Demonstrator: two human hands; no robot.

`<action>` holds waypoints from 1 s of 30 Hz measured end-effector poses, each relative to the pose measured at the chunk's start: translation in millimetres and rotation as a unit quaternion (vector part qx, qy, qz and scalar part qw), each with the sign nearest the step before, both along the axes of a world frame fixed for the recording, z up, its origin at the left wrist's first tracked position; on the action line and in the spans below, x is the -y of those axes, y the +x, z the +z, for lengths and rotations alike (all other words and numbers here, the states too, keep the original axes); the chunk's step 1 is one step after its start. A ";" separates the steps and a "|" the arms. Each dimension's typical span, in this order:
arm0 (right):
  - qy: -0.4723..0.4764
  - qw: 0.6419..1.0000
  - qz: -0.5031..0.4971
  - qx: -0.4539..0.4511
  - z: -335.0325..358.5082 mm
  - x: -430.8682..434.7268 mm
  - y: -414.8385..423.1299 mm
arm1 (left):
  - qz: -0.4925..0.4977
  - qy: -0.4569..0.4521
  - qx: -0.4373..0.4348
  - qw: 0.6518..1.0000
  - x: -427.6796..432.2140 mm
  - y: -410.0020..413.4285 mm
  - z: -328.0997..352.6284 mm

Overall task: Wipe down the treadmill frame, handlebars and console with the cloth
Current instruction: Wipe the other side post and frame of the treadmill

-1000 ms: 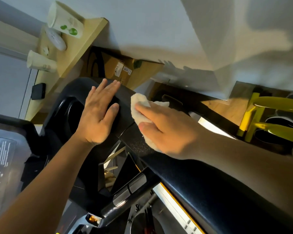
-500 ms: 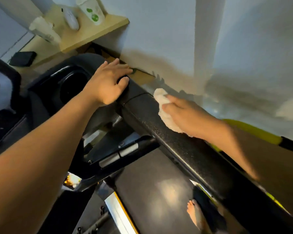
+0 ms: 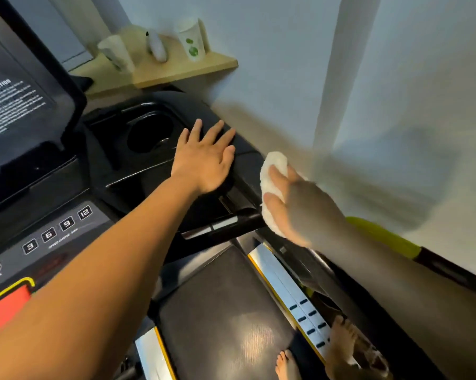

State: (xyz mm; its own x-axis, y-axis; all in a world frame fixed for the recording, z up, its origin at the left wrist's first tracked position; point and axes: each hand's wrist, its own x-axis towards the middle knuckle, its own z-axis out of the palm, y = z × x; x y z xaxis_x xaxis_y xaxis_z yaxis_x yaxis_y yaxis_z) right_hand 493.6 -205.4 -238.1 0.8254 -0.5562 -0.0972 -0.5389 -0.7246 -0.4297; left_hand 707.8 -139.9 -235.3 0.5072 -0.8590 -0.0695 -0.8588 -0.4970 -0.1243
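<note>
Black plastic console (image 3: 53, 220) sits at your left, away from the cloth. Your left hand (image 3: 204, 160) lies flat on its right wing, fingers straight. Your right hand (image 3: 299, 209) clutches the white cloth (image 3: 272, 171) against the handrail (image 3: 249, 187). You seem to be wiping the rail, and the next move calls for a firm stroke along it. A wooden shelf (image 3: 182, 69) and a pale wall (image 3: 286, 64) stand beyond.

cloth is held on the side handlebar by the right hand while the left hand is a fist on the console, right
Not a fist: the head view shows the left hand lying flat, fingers straight, on the console. The right hand does hold the cloth on the side handlebar.
</note>
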 end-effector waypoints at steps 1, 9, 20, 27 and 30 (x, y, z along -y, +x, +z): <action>-0.070 0.997 0.020 -0.008 -2.2 -11.5 -1.1 | -0.003 0.002 0.004 1.000 0.6 0.4 -0.3; 0.147 0.989 0.010 -0.016 -11.0 42.0 59.0 | -0.002 0.027 -0.037 0.999 1.0 -0.8 6.8; -0.072 0.989 0.110 0.060 -11.5 11.3 24.6 | 0.012 0.038 -0.056 0.998 1.9 -2.7 11.6; 0.067 0.996 0.055 0.032 -3.2 25.8 -6.1 | 0.024 0.034 -0.046 0.998 2.9 -3.0 9.4; -0.106 0.993 0.061 -0.002 -5.7 -12.3 -21.8 | 0.017 0.031 -0.037 0.999 2.8 -3.5 7.2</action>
